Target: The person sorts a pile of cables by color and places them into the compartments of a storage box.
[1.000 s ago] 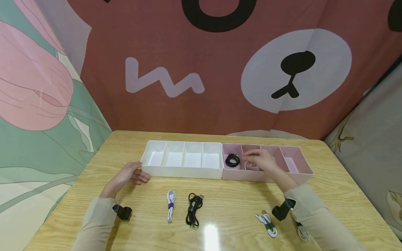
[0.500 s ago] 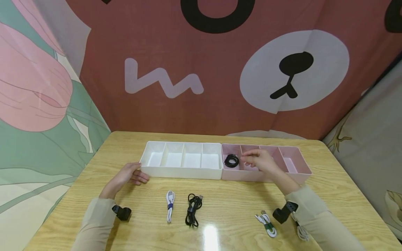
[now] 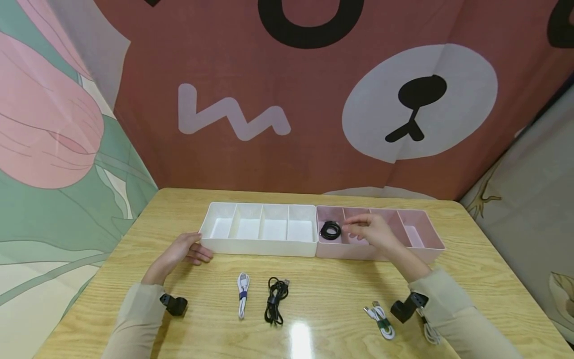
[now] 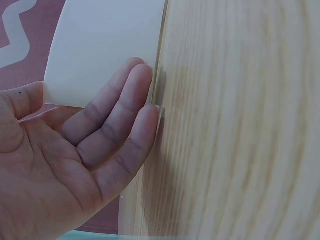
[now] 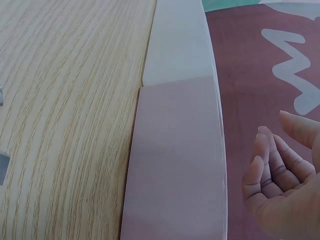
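My left hand [image 3: 179,252] touches the left end of a white divided box [image 3: 260,248]. In the left wrist view its thumb meets the box corner, and its other fingers [image 4: 115,120] lie extended along the wall. Over a pink divided box [image 3: 347,252] hangs my right hand [image 3: 376,234], fingers loosely bent. The right wrist view shows nothing between that hand's thumb and fingers [image 5: 260,172]. A coiled black cable [image 3: 324,232] lies in the pink box's leftmost compartment, just left of the right fingertips. This hand partly covers the middle compartments.
On the table [image 3: 323,284], in front of the boxes, lie a white cable with a blue tie [image 3: 243,294] and a bundled black cable [image 3: 273,304]. Farther right are a white cable with a green tie [image 3: 381,321] and another pale cable [image 3: 431,331], partly behind the right sleeve.
The right hand shifts very slightly left over the pink box, toward the coiled cable. The left hand stays at the white box, and the cables lie where they were.
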{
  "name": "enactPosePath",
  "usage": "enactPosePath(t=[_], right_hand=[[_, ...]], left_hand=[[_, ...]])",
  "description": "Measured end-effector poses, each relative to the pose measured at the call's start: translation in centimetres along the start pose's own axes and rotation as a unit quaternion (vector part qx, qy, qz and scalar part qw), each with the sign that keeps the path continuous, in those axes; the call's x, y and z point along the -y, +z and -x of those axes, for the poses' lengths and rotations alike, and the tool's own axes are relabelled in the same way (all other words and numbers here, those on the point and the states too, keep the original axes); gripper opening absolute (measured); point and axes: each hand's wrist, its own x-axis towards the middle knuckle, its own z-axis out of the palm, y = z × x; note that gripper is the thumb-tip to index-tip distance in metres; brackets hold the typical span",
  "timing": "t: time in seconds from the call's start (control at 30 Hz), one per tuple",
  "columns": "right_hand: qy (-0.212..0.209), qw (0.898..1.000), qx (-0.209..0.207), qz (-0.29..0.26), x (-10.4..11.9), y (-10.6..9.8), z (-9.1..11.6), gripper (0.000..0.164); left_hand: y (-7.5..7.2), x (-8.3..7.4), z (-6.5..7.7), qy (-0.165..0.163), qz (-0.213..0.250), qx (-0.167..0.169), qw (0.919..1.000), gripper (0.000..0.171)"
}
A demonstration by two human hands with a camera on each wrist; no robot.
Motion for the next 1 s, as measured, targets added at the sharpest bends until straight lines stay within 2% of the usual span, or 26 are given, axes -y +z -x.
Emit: enactPosePath(t=[0.2, 0.73, 1.0], right_hand=[[-0.010, 1.000, 0.003, 0.009, 0.1, 0.2, 0.4, 0.034], [-0.023, 0.999, 0.008, -0.028, 0.8, 0.4, 1.6, 0.031], [-0.039, 0.999, 0.008, -0.029, 0.9, 0.7, 2.0, 0.031]], left_hand=[[0.0, 0.0, 0.0, -0.006, 0.004, -0.003, 1.0000, 0.050], [0.0, 0.0, 0.1, -0.002, 0.006, -0.002, 1.0000, 0.049], [0.0, 0.1, 0.0, -0.001, 0.007, -0.001, 1.0000, 0.051]])
